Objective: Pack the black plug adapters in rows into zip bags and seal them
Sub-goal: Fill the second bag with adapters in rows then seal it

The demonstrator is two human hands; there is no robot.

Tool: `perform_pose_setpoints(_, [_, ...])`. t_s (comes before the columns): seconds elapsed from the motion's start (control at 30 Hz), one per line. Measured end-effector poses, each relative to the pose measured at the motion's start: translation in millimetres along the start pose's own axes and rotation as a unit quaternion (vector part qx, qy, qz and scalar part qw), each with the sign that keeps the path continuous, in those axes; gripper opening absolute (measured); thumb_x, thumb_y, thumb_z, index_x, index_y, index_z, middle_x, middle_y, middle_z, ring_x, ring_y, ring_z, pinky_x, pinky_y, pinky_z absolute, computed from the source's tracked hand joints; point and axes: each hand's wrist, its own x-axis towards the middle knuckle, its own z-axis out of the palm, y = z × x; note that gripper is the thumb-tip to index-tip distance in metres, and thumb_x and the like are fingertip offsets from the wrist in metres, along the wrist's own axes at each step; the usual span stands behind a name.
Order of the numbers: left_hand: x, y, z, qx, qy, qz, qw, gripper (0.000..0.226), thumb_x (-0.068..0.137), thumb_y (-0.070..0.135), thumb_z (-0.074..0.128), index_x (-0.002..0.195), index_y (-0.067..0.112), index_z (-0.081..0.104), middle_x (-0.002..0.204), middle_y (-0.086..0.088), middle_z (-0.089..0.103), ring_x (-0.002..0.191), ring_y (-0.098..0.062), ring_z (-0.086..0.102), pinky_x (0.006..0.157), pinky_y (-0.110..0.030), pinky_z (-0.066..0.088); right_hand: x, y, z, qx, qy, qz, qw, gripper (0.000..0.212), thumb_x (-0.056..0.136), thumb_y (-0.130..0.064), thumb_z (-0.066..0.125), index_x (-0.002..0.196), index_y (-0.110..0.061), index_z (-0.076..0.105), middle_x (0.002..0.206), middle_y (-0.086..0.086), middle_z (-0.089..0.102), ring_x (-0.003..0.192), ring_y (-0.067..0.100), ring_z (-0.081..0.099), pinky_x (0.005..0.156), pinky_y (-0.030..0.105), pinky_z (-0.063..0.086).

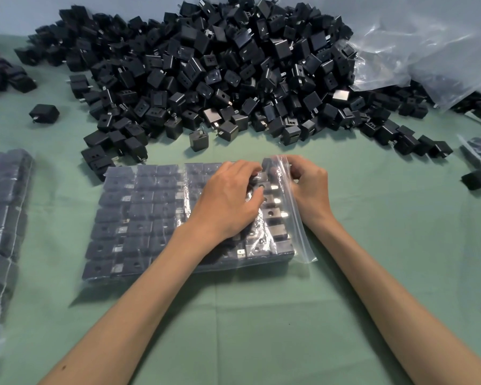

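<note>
Your right hand (310, 187) pinches the far corner of the bag (300, 234) mouth, fingers curled on the zip strip. Your left hand (228, 201) lies on top of the bag, fingers bent down on the last row by the mouth; cannot tell if they grip one. Bag lies flat mid-bench (261, 315), mouth to the right, adapters (142, 212) inside in rows. Loose pile (220, 73) along the far edge. Full bag (0, 218) at the left edge. Clear plastic (417, 45) at the far right corner.
</note>
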Motion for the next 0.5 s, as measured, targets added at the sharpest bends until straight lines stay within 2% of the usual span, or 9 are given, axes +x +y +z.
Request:
perform_pose_setpoints(0.07, [-0.4,0.1,-0.2,-0.002,0.002,0.001,1.000,0.034,0.094,0.023,0.055,0.127,0.013,0.055,0.117,0.001,0.061,0.104,-0.013,0.048,0.089,-0.020,0.031,1.1,-0.5,0.8,-0.021,0.001,-0.010,1.000,0.026,0.080,-0.006,0.074,0.105,-0.003,0.070,0.097,0.010,0.067,0.079,0.021,0.063,0.073,0.032,0.056])
perform_pose_setpoints(0.13, [-0.7,0.0,-0.1,-0.001,0.003,0.003,1.000,0.034,0.094,0.023,0.055,0.126,0.013,0.055,0.116,0.001,0.061,0.101,-0.011,0.046,0.088,-0.021,0.031,2.4,-0.1,0.3,-0.024,0.007,-0.008,1.000,0.030,0.079,-0.004,0.074,0.108,-0.004,0.070,0.104,0.015,0.060,0.082,0.018,0.058,0.076,0.013,0.052])
perform_pose_setpoints(0.2, [-0.8,-0.4,0.1,-0.002,0.001,0.003,1.000,0.033,0.094,0.023,0.054,0.126,0.013,0.054,0.115,0.002,0.061,0.099,-0.008,0.041,0.087,-0.021,0.031,3.1,0.2,0.0,-0.026,0.005,0.004,1.000,0.032,0.079,-0.005,0.075,0.110,-0.006,0.070,0.101,0.016,0.059,0.080,0.017,0.057,0.073,0.005,0.046])
perform_pose_setpoints(0.33, [-0.5,-0.7,0.3,-0.006,-0.006,0.002,1.000,0.034,0.095,0.024,0.054,0.127,0.013,0.053,0.115,0.001,0.060,0.100,-0.009,0.042,0.087,-0.023,0.032,3.5,0.9,0.3,-0.017,0.016,0.011,1.000,0.026,0.080,-0.013,0.075,0.105,-0.006,0.072,0.091,0.010,0.065,0.076,0.015,0.059,0.068,0.009,0.047])
perform_pose_setpoints(0.5, [-0.1,-1.2,0.6,-0.003,-0.013,-0.001,1.000,0.034,0.095,0.025,0.054,0.127,0.014,0.052,0.117,0.002,0.059,0.102,-0.011,0.043,0.089,-0.023,0.032,3.8,1.0,-2.1,0.053,0.016,0.045,0.997,0.021,0.078,-0.012,0.077,0.099,-0.009,0.074,0.091,0.008,0.069,0.081,0.021,0.066,0.075,0.031,0.057])
